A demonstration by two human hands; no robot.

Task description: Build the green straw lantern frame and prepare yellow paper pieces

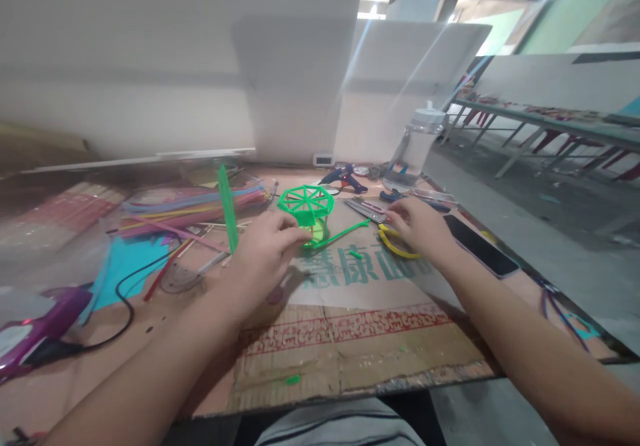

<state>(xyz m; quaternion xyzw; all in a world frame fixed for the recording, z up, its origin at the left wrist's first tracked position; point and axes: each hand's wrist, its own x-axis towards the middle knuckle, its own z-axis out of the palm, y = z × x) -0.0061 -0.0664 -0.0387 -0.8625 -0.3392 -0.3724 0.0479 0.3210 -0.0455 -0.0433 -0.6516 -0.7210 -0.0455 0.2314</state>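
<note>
My left hand (274, 238) is closed, fingertips pinched at the lower part of a small green model (306, 201) with a spoked, wheel-like top. The fingers hide part of its base. A thin green strip (345, 234) runs out from the model to the right, and a short green piece (356, 255) lies below it. Right of these, my right hand (417, 227) has its fingers bent over yellow-handled scissors (397, 243), whose grey blades point left. A tall green strip (227, 209) stands behind my left wrist.
A dark glue gun (345, 178) and a water bottle (414, 149) stand at the back. A phone (480, 246) lies right, by my forearm. On the left are coloured strips (200, 209), blue sheet (125, 269) and a purple glue gun (45, 329) with its cord. Cardboard (350, 359) covers the front edge.
</note>
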